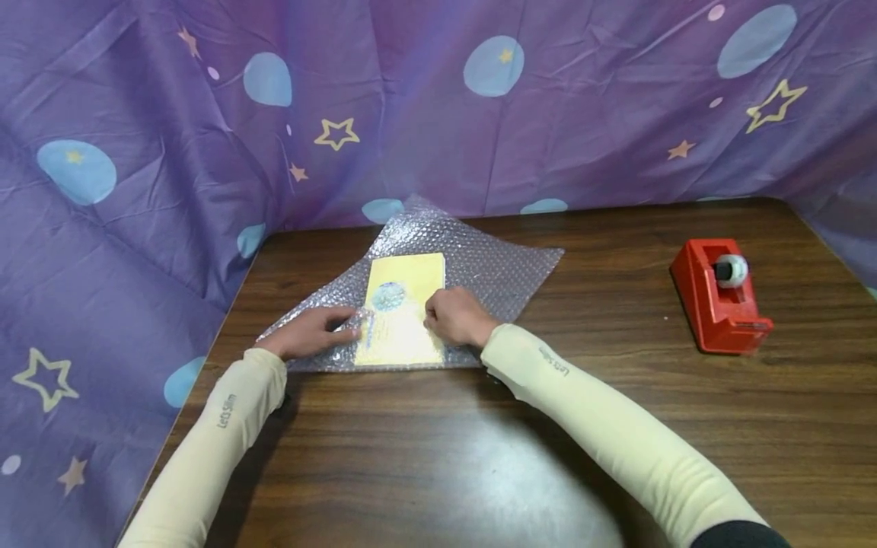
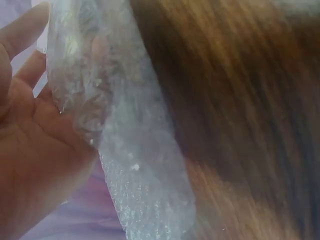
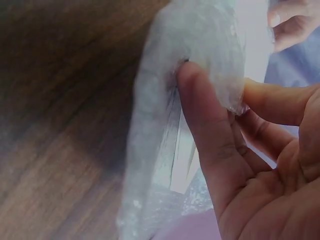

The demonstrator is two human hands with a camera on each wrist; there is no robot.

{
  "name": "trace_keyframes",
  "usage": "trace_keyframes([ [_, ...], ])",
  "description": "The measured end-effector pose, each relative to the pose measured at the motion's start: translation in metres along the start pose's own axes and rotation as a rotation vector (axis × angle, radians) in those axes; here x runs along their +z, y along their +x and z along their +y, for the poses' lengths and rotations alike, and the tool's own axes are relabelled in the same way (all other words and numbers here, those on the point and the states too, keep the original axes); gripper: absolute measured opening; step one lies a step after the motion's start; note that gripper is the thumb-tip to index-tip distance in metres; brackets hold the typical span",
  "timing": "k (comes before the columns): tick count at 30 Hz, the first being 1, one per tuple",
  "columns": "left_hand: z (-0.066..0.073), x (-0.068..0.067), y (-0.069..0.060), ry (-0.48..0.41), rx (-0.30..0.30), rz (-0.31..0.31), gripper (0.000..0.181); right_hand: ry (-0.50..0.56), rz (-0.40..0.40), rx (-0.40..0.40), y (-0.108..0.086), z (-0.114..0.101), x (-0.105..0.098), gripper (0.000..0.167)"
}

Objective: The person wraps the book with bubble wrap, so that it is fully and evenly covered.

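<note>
The likeliest trouble is slack. The bubble wrap (image 1: 503, 278) is springy, and the portion that seems to be folded over the lower half of the yellow book (image 1: 409, 297) could spring back if the hands loosened unevenly. Glare there makes the layering hard to confirm. A sideways pull by one hand might also slide the book askew, since its cover looks smooth and no tape shows on the wrap. Tugging too hard at the edge could stretch or tear the thin film. The red tape dispenser (image 1: 715, 301), at the right of the frame, is well apart from the hands; reaching for it would take one hand off the wrap, and the fold could then open.

The book lies near the middle of the frame, on the wrap spread over the bench (image 1: 589, 426), between the two hands. The left hand (image 1: 311, 333) is at its left edge, fingers fairly straight and touching the wrap; whether they pinch it I cannot tell. The right hand (image 1: 460, 316) is at its right edge, with the fingers bent, and the right wrist view shows thumb and finger pinching the wrap beside the book's side.
</note>
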State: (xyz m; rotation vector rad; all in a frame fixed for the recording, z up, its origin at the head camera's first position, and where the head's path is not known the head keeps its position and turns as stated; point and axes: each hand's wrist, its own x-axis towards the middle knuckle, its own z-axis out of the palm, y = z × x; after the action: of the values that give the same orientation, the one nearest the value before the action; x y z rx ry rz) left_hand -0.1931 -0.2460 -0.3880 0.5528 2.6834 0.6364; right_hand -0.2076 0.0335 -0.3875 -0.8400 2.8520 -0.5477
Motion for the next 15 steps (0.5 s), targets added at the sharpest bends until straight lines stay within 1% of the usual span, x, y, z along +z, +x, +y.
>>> trace_keyframes([
  [5, -0.0003, 0.0041, 0.0017, -0.002, 0.001, 0.031, 0.053, -0.032, -0.005, 0.024, 0.0025, 0.0008, 0.0002, 0.027],
  [10, -0.0003, 0.0082, 0.0042, -0.045, 0.038, 0.073, 0.051, -0.028, -0.014, 0.052, 0.0044, 0.0014, 0.0007, 0.025],
  [11, 0.0000, 0.0087, 0.0047, -0.053, 0.036, 0.079, 0.051, -0.020, -0.019, 0.059, 0.0049, 0.0016, 0.0008, 0.025],
  [15, 0.0018, 0.0093, 0.0053, -0.039, 0.027, 0.108, 0.051, -0.003, -0.025, 0.079, 0.0062, 0.0025, 0.0008, 0.027],
])
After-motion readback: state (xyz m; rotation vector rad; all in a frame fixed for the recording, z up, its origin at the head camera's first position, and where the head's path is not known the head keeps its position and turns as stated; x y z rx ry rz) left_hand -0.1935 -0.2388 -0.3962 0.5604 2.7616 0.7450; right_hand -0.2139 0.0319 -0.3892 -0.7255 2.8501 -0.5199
